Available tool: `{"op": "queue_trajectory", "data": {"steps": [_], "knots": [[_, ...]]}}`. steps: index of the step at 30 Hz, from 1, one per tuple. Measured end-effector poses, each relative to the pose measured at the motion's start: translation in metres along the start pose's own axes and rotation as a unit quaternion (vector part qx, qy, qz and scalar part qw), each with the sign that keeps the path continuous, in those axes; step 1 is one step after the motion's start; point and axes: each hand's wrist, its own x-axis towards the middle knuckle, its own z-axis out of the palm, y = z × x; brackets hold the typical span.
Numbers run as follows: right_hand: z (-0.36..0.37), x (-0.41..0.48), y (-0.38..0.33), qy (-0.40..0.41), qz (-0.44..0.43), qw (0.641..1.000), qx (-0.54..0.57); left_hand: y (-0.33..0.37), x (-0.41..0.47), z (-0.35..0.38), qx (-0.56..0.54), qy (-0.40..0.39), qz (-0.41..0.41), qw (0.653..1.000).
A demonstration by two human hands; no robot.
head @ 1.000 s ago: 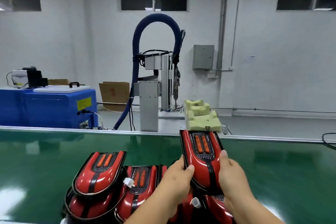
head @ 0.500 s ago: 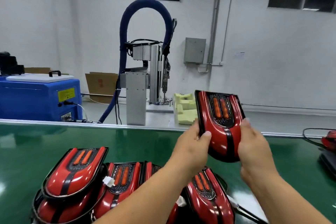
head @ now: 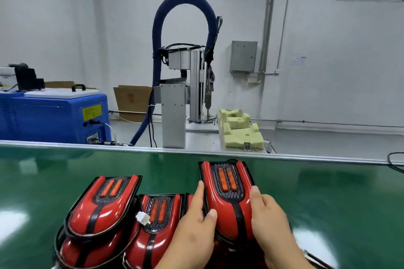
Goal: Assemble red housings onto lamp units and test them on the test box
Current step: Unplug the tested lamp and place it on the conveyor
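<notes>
You have brought the held lamp unit [head: 227, 199] back down: half a second ago it was raised in front of the far bench, and now it sits low over the green surface [head: 328, 203], at the right end of the pile, much where it was 1 second ago. Both hands have come down with it.

Your left hand [head: 192, 231] has its grip on the unit's left side, thumb pressed on the red face and a finger lying along the edge. Your right hand [head: 269, 223] has its grip on the right side, thumb up along that edge; its other fingers are hidden underneath.

The unit's long axis runs from you outward, leaning slightly left at the far end. Its flat, wide end points away from you, its rounded end towards you, and the face with 2 orange strips is turned up.

To its left, more red units lie on the surface: a stacked unit [head: 102, 203] angled right, and a middle unit [head: 155, 225] with a white connector [head: 143, 218] beside it.

Beyond the surface's metal rail stand a blue machine [head: 59, 116], a silver column [head: 175, 111] under an arched blue hose [head: 181, 6], yellow foam blocks [head: 240, 133], a cardboard box [head: 133, 100] and a grey wall box [head: 243, 56] on the white wall.
</notes>
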Motion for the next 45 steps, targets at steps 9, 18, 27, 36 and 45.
{"op": "queue_trajectory", "data": {"steps": [9,18,27,36,45], "knots": [[-0.001,0.002,0.006,-0.045,0.069,0.968,-0.238,0.007,-0.005,0.000,0.098,-0.043,-0.101,0.989],[0.010,0.010,0.000,-0.061,0.076,0.968,-0.230,0.023,0.007,-0.006,0.303,-0.068,-0.117,0.943],[0.010,0.020,0.004,-0.066,0.052,0.976,-0.203,0.024,0.003,-0.011,0.355,-0.064,-0.082,0.929],[0.008,0.025,0.001,-0.027,0.057,0.977,-0.204,0.034,-0.003,-0.018,0.357,-0.078,-0.081,0.927],[0.024,0.007,-0.062,0.043,-0.082,0.974,-0.206,0.048,-0.011,-0.049,0.368,-0.013,-0.004,0.930]]}}
